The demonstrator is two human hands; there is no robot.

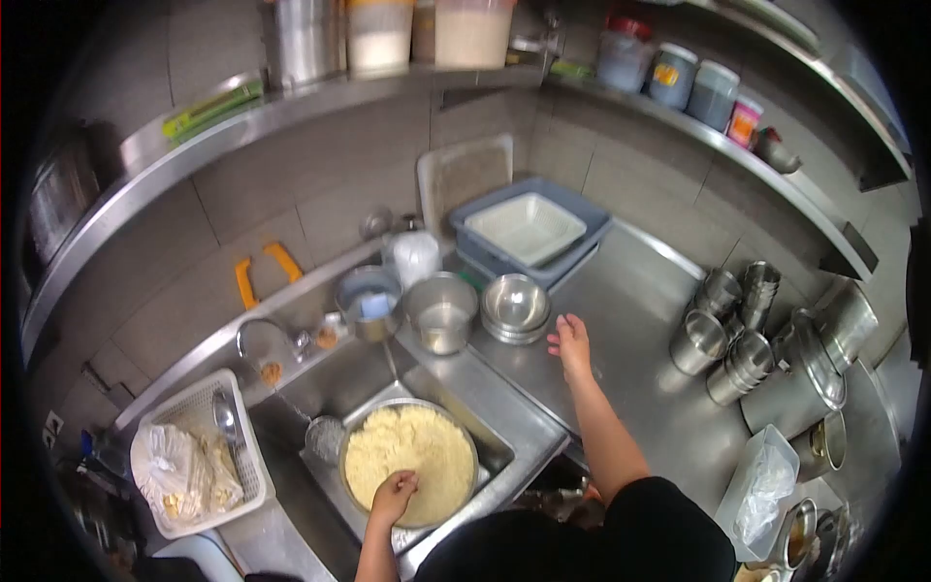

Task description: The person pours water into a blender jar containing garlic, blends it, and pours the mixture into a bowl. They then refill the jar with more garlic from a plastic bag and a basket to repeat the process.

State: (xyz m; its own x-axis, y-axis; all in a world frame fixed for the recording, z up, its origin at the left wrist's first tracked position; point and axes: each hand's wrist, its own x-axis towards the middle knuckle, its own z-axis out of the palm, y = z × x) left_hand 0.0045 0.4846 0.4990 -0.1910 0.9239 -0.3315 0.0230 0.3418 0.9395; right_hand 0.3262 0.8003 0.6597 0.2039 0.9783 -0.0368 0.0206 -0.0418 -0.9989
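Note:
My left hand [393,497] is over the near rim of a wide round metal pot [472,485] in the sink. Its fingers are curled together, and whether they pinch anything cannot be made out. Pale yellow, crumbly food [407,441] fills the pot, heaped higher at the far side. Beside the pot's left edge is a small mesh strainer [325,438]. Above the steel counter, my right hand [572,341] reaches forward with fingers apart and nothing in it. Just left of it sits a stack of metal bowls [515,306].
A deep metal pot [441,310] stands left of the bowls, grey tubs [465,213] behind. Left of the sink [495,451] is a white basket [194,388] holding bags. Metal cups [698,339] and a lidded pot [790,388] stand right. Shelves [320,89] run overhead.

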